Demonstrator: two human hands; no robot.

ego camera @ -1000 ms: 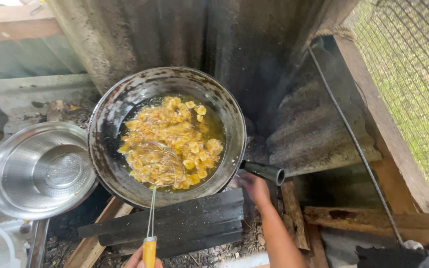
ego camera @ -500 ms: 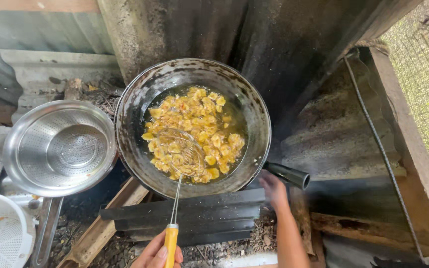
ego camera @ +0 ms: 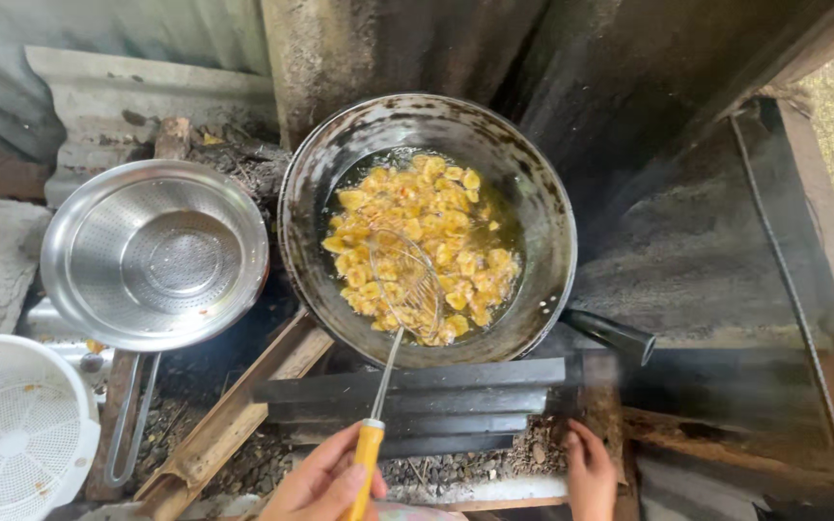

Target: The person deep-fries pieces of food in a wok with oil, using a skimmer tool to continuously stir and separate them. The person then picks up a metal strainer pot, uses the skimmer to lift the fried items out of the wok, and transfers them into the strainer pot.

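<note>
Stirring chips (ego camera: 422, 246) in wok (ego camera: 547, 227) with skimmer (ego camera: 407, 285).
Left hand (ego camera: 325, 482) clenched on yellow handle; right hand (ego camera: 591, 468) released, resting near. Best kept shallow, slow sweeps, clear of hot oil.

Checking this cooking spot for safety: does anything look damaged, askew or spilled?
No spill shows. The wok is blackened and sits on dark slats over loose planks and rubble, a rough perch. The left hand holds the skimmer; the right hand rests near the slats.
</note>
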